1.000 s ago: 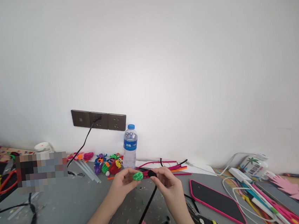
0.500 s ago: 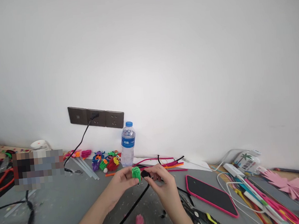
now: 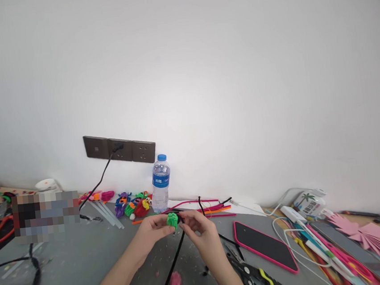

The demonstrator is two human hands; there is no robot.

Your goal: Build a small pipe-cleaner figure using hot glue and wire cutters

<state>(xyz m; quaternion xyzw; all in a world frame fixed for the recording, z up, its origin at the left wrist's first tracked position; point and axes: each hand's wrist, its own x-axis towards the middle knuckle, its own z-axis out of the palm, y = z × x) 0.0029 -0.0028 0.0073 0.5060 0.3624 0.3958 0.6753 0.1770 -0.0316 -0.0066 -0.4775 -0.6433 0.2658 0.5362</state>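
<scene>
Between the thumb and fingers of my left hand (image 3: 151, 233) is a bright green fuzzy pipe-cleaner bundle (image 3: 172, 221). My right hand (image 3: 200, 231) pinches a black pipe cleaner (image 3: 177, 256) right beside the green bundle. Its long tail hangs down toward the front edge of the view. Where the black part meets the green one, my fingers partly hide it, so I cannot tell whether they are joined. Below my hands lies a pink pipe-cleaner piece (image 3: 175, 283) with a black band and orange side parts, in part behind the black tail.
Yellow-and-black pliers (image 3: 251, 273) and a pink-cased phone (image 3: 265, 246) lie to the right. Behind my hands stand a water bottle (image 3: 161, 185) and several pipe-cleaner figures (image 3: 129, 205). Glue sticks (image 3: 107, 214) lie at left; scissors (image 3: 356, 264) and white cables are far right.
My hands have come closer together, bringing the black pipe cleaner against the green bundle. Its tail has swung to a steeper angle, now crossing the pink piece. The view has shifted slightly.
</scene>
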